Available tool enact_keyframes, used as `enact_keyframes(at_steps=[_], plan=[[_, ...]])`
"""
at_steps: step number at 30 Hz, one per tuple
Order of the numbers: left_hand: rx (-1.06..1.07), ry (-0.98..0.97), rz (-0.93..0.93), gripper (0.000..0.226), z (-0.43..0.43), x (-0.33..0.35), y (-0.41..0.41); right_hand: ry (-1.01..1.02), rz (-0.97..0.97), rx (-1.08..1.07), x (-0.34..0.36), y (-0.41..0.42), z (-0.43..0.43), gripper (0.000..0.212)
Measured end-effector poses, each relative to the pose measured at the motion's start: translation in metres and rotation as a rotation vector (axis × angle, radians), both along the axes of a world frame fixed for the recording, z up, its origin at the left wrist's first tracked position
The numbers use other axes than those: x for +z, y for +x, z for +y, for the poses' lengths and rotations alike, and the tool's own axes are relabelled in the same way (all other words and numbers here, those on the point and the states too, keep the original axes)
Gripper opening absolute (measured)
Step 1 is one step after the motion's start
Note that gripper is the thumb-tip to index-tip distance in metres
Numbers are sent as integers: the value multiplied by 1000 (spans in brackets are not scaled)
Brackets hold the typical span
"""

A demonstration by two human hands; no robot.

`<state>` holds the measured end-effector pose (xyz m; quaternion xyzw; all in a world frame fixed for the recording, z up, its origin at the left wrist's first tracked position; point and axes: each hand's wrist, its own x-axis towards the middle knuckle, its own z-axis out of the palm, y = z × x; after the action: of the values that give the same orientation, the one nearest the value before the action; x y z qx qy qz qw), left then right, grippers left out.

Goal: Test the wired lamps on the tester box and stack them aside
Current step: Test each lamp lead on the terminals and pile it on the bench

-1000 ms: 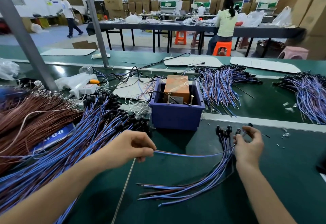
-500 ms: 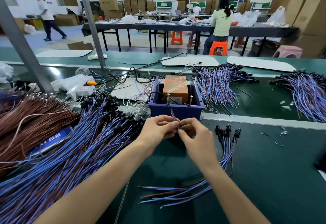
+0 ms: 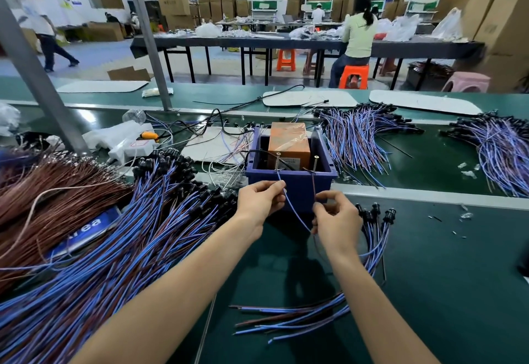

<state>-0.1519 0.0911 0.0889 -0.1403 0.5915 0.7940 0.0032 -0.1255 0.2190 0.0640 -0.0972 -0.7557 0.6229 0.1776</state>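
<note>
Testing: left hand [image 3: 259, 203] pinches one lamp's blue lead [image 3: 294, 214], right hand [image 3: 336, 220] pinches its brown lead [image 3: 314, 189], at the tester box [image 3: 289, 183], mid table [image 3: 443, 277].
Done: small stack [image 3: 375, 237] just beside the right hand.
Left: large heap [image 3: 114, 249], left edge.

Left hand [image 3: 262, 200] pinching blue wire [image 3: 292, 206], right hand [image 3: 336, 220] pinching brown wire [image 3: 314, 186] — wire ends at tester box [image 3: 299, 189] posts [image 3: 278, 160]
</note>
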Motion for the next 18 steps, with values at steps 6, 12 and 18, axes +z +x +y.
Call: enact_keyframes(at_steps=[6, 12, 18], plan=[[-27, -10, -6, 11, -3, 1, -2, -73, 30, -55, 1, 1, -3, 30], [-34, 1, -15, 9, -5, 3, -1, -79, 47, -69, 3, 5, -2, 29], [-48, 12, -14, 9, -5, 6, -2, -74, 48, -65, 5, 7, -2, 28]])
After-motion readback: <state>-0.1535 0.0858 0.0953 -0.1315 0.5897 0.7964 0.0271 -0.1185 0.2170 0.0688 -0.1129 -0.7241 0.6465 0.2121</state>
